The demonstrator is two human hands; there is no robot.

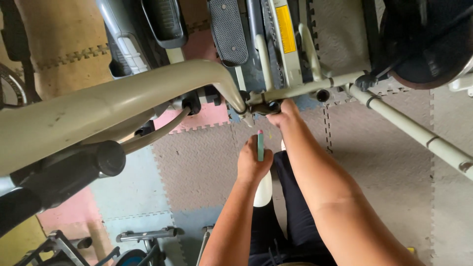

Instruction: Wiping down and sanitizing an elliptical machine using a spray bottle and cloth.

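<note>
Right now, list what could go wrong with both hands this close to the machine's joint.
1. The right hand grips the black fitting where the beige tubes meet; if the curved arm swings, fingers could be pinched.
2. The left hand holds a slim green tool upright; it may slip and jab the right forearm beside it.

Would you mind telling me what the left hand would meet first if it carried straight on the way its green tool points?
Most likely the dark joint of the beige frame, where the right hand already rests. The left hand aims its green tool up at it, though depth is unclear.
</note>
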